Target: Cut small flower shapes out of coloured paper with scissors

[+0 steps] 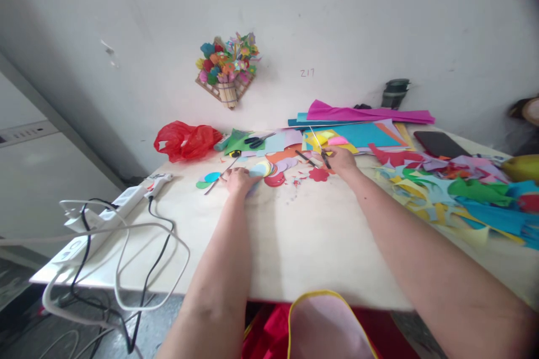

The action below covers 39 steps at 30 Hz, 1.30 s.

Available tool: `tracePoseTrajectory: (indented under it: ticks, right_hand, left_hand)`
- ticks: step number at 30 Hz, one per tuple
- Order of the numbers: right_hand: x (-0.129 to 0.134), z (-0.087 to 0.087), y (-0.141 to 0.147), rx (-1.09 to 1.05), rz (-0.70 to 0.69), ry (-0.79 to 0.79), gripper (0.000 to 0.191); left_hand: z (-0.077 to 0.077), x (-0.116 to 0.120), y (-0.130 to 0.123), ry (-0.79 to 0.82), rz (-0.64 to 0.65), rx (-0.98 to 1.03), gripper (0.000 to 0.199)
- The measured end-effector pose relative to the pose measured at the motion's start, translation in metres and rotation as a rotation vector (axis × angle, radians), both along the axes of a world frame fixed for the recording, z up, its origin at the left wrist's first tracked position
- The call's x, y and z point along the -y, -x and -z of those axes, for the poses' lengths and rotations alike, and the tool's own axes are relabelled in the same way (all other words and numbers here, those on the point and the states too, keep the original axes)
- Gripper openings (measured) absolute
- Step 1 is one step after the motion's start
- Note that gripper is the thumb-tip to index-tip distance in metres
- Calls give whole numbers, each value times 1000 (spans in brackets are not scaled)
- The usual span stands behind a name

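Note:
My left hand [239, 180] lies low over the table with its thumb apart from its fingers. It is beside a fanned row of paper circles [286, 165] and a light blue paper circle [257, 169]; what is under the palm is hidden. Left of it rest a blue circle [212, 176], a green circle [203, 184] and a thin dark strip. My right hand [342, 160] has its fingers closed at the black handle of a slim tool with a pale metal shaft [316, 139]. Near that hand are a black pen-like stick [305, 158] and a red paper flower [319, 175].
Scissors [255, 141] lie on paper sheets at the back, near a red plastic bag [185, 140]. Coloured sheets [370, 134], a phone [441, 145] and heaped paper scraps [455, 190] fill the right. Power strips [105, 219] and loose cables line the left edge.

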State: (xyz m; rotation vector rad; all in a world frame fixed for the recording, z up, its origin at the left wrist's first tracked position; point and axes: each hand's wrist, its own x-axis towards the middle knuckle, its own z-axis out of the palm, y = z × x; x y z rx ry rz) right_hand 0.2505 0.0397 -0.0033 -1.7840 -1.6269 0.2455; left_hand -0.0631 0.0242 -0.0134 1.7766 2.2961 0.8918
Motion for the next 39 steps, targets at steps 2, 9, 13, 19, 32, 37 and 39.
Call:
tracePoseTrajectory:
  ticks: [2, 9, 13, 19, 32, 37, 39]
  right_hand:
    - [4, -3, 0, -3, 67, 52, 40]
    - [12, -9, -1, 107, 193, 128, 42]
    - [13, -8, -2, 188, 174, 142, 42]
    - [17, -10, -2, 295, 152, 192, 40]
    - [21, -16, 1, 416, 183, 215, 39]
    - [26, -22, 7, 457, 181, 264, 35]
    - [29, -25, 9, 460, 178, 267, 36]
  left_hand:
    - [-1, 0, -1, 10, 3, 9, 40]
    - [-1, -3, 0, -14, -30, 98, 36]
    - [-2, -6, 0, 0, -53, 154, 37]
    - [-7, -4, 0, 28, -43, 137, 25]
    - [-7, -4, 2, -10, -11, 116, 10]
    - [-9, -1, 0, 32, 13, 77, 18]
    - [-10, 0, -1, 25, 25, 43, 21]
